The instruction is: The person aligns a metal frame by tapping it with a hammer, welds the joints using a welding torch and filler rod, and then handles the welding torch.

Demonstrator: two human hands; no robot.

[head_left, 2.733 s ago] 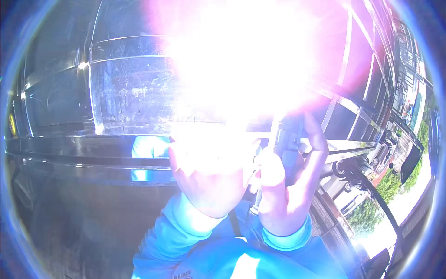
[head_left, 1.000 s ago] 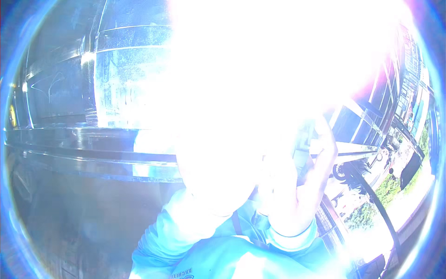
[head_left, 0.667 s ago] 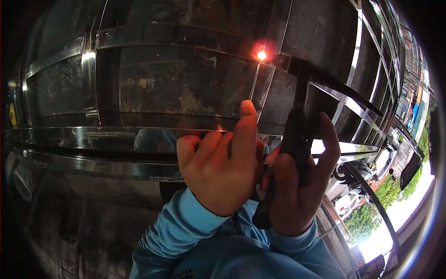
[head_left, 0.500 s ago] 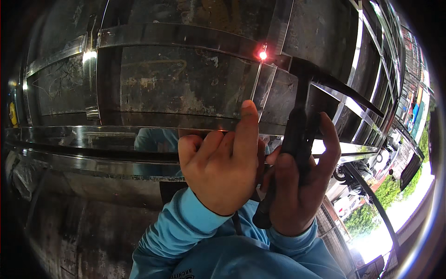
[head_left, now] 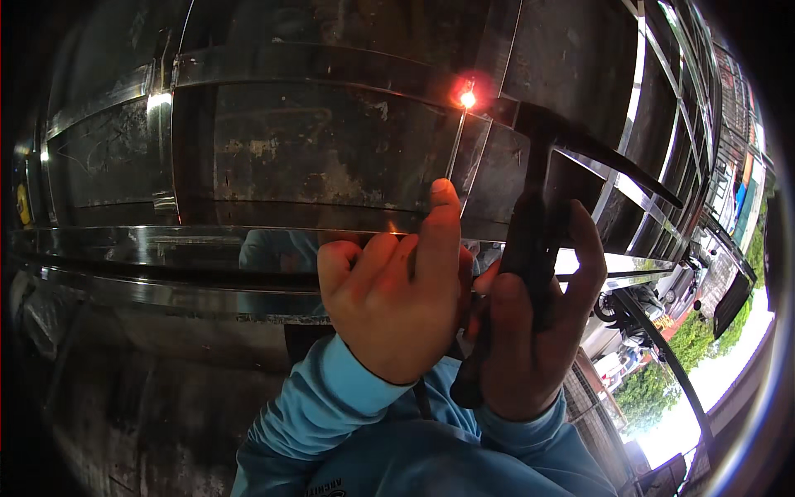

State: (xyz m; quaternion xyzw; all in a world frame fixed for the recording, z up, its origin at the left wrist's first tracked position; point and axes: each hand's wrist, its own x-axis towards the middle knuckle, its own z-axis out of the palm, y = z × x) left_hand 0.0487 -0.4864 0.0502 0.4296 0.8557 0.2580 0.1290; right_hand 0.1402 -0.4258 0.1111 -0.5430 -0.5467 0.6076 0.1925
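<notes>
My right hand [head_left: 538, 340] is wrapped round the handle of a black welding torch [head_left: 534, 207]. The torch's head lies crosswise, one end close to a bright red-white glow [head_left: 468, 99] and its long back end slanting down to the right. My left hand [head_left: 397, 306] is closed beside it, index finger extended along a thin metal filler rod [head_left: 455, 153]. From that fingertip the rod runs up to the glow, at a joint of the shiny metal frame [head_left: 331, 73]. The left thumb is hidden behind the hand.
A polished metal tube [head_left: 166, 240] crosses in front of the dark, scuffed work surface [head_left: 281, 149]. More shiny bars [head_left: 662, 108] stand at the right. A yellow object [head_left: 23, 203] lies at the far left; a parked motorcycle [head_left: 613, 306] shows outside at right.
The glow has grown larger and redder, with a reddish light on my left hand, and the surroundings look darker. My hands and the torch have barely moved.
</notes>
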